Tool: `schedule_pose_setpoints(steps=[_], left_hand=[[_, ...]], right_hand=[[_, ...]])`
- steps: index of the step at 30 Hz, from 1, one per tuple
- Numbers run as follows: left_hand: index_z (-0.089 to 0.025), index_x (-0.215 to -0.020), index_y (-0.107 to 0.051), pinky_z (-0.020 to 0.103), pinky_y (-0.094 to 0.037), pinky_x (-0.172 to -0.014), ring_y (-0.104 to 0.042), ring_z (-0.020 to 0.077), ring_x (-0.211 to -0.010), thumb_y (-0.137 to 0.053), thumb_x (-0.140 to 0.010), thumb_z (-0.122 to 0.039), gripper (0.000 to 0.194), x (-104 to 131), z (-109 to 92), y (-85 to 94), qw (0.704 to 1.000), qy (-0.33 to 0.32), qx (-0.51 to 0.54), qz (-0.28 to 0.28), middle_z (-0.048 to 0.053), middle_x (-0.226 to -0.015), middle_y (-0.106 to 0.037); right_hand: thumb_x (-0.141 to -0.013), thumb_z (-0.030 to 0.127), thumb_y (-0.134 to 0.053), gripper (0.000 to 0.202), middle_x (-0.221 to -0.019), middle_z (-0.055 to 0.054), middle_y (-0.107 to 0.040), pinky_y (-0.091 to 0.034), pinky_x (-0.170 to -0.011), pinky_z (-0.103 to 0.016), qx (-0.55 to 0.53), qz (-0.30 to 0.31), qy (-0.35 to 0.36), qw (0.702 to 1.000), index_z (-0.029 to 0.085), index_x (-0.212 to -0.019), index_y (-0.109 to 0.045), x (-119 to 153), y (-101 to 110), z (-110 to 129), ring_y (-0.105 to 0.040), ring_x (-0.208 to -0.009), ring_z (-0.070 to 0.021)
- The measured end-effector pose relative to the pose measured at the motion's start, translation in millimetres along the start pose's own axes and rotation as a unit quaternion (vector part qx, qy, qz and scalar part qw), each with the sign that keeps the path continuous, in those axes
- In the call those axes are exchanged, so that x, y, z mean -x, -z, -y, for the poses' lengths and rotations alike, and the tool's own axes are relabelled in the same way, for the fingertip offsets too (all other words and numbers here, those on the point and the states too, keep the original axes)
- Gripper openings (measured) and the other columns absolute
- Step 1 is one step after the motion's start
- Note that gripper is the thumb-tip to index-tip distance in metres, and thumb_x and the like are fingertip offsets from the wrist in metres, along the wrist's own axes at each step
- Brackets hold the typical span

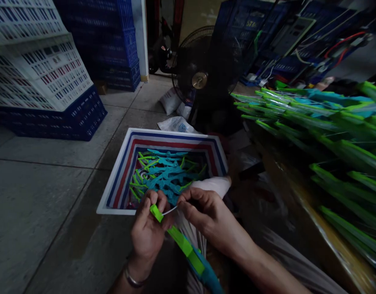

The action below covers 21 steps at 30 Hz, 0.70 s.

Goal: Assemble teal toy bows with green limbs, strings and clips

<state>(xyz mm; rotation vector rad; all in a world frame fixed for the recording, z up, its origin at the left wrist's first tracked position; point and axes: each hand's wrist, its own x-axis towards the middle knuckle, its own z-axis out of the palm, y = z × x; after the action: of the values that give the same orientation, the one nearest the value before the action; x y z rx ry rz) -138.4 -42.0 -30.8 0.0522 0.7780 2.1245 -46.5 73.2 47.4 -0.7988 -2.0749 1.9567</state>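
A green and teal plastic toy bow (188, 253) slants across my lap, its green tip pointing up and left. My left hand (149, 228) is closed around that green tip. From the tip a short length of white string (169, 210) runs to my right hand (203, 208), which pinches it between thumb and forefinger. The bow's lower teal part runs out of view at the bottom edge. Just beyond my hands stands a striped crate (114, 179) holding several similar teal and green bows (166, 171).
On the right, a table (301, 204) bears a large pile of green and teal bows (328, 118). A black fan (200, 80) stands ahead near white sacks (171, 102). White baskets (59, 73) on a blue crate (84, 116) rise at left. Stacked blue crates (127, 53) stand behind.
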Motion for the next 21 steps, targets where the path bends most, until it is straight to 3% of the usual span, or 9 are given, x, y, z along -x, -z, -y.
schedule_pose_setpoints(steps=[6, 13, 21], left_hand=[[-0.020, -0.077, -0.050, 0.023, -0.050, -0.064, -0.049, 0.0116, -0.063, -0.056, -0.096, -0.030, 0.022, 5, -4, 2.4, 0.998, -0.001, 0.044, 0.035, -0.002, -0.071, -0.044], [-0.021, -0.077, -0.053, 0.025, -0.048, -0.058, -0.048, 0.0130, -0.060, -0.054, -0.096, -0.033, 0.022, 3, -5, 6.5, 0.998, 0.006, 0.041, 0.037, -0.002, -0.070, -0.044], [-0.020, -0.077, -0.053, 0.025, -0.050, -0.065, -0.050, 0.0132, -0.065, -0.058, -0.094, -0.032, 0.022, 2, -4, 10.9, 0.999, 0.007, 0.034, 0.026, -0.002, -0.072, -0.046]], right_hand=[[-0.084, 0.031, -0.054, 0.019, -0.069, -0.002, -0.061, -0.039, -0.054, -0.022, -0.007, 0.019, 0.008, 1.000, 0.016, -0.077, -0.064, 1, -9, -1, -0.051, -0.060, -0.0125], [-0.084, 0.024, -0.054, 0.015, -0.068, 0.000, -0.061, -0.039, -0.053, -0.020, 0.019, 0.019, 0.043, 0.999, 0.018, -0.074, -0.063, -5, -9, 0, -0.052, -0.060, -0.0117], [-0.081, 0.013, -0.050, 0.015, -0.072, 0.000, -0.068, -0.041, -0.054, -0.020, 0.054, 0.046, 0.049, 0.996, 0.018, -0.071, -0.059, -13, -10, -6, -0.059, -0.062, -0.0123]])
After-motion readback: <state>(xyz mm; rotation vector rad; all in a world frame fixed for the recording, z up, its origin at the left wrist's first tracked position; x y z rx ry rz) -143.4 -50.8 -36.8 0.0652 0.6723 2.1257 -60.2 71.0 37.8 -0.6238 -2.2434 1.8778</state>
